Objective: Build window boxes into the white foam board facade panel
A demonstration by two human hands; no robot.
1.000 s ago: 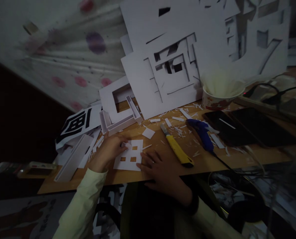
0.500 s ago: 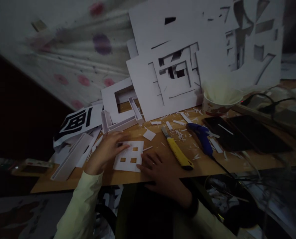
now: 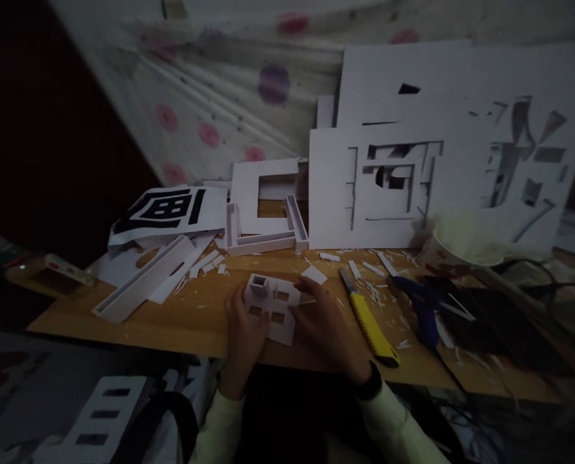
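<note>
A small white board point(image 3: 270, 303) with square cut-outs lies near the table's front edge, a short box-like piece point(image 3: 259, 285) standing at its upper left. My left hand point(image 3: 246, 334) grips the board's left side, the thumb over its face by the lower cut-outs. On the right side, the fingers of my right hand point(image 3: 322, 322) are bent around the board's edge. A small white square point(image 3: 315, 274) lies just behind the right fingers. To the right rests a yellow cutter point(image 3: 371, 325), blade pointing away.
Right of the cutter are a blue glue gun point(image 3: 425, 312), dark flat devices and a paper bowl point(image 3: 461, 251). White scraps litter the table point(image 3: 185, 328). Cut-out boards point(image 3: 330, 187) lean at the back. A long white channel point(image 3: 142, 280) and printed sheet point(image 3: 171, 209) are at left.
The view has swung, shifting the scene rightward. Both my hands now hold the board's sides; before, my right hand lay spread on the table. The box-like piece now shows on the board.
</note>
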